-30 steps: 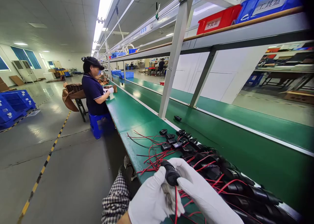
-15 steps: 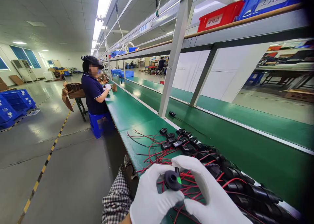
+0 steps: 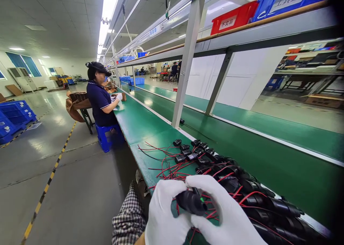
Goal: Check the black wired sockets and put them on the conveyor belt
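A small black pump [image 3: 191, 202], cylindrical with a short side spout and a green mark, lies tilted between my two white-gloved hands. My left hand [image 3: 165, 211] grips it from the left with thumb and fingers. Curled around its right side, my right hand [image 3: 225, 211] has its fingertips at the spout and its thumb below. Just beyond both hands, several similar black pumps [image 3: 193, 155] lie on the green bench, their red and black wires [image 3: 166, 166] trailing left and under my hands.
A dense pile of black pumps [image 3: 258, 198] runs along the bench's right side. A metal post [image 3: 185, 66] rises behind them, with a red bin [image 3: 233, 17] and a blue bin [image 3: 290, 3] on the shelf above. Farther along the green bench [image 3: 139, 130], another person [image 3: 100, 98] sits working.
The pump has turned from facing me end-on to showing its side, its end now pointing right. My right hand has closed in toward it, and the view has shifted slightly.
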`<state>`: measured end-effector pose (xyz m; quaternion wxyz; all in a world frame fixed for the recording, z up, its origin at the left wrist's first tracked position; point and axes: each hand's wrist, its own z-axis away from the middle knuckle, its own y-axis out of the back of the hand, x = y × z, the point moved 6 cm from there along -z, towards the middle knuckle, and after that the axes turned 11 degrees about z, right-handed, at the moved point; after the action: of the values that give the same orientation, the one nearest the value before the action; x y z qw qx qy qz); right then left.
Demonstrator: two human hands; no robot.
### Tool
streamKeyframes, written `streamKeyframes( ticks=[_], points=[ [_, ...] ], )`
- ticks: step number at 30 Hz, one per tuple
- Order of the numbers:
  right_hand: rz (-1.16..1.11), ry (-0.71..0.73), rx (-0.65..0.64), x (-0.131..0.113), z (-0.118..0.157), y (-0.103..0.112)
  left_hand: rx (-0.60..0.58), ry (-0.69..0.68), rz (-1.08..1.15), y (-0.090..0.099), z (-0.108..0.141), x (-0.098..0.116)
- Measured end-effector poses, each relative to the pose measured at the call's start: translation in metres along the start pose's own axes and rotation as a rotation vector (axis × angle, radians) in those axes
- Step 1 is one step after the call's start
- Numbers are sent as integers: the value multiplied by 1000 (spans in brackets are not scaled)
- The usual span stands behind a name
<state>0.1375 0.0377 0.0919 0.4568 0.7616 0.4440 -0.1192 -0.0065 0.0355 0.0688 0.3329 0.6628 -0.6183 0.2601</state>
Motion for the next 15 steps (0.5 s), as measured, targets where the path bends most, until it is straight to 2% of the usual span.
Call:
streamKeyframes(
  ticks=[4,8,11,15],
  points=[
    [-375,-213,-138,23,-5,-8,95,-50,-125,-1,8,0],
    [-447,-323,-159,35,-9,-13,117,-5,-190,1,9,-3],
    [-536,-376,-172,36,-8,-19,21,196,-75,4,2,-9],
    [-825,-322,-329,18,-6,-35,-123,606,452,-8,5,-27]
  ],
)
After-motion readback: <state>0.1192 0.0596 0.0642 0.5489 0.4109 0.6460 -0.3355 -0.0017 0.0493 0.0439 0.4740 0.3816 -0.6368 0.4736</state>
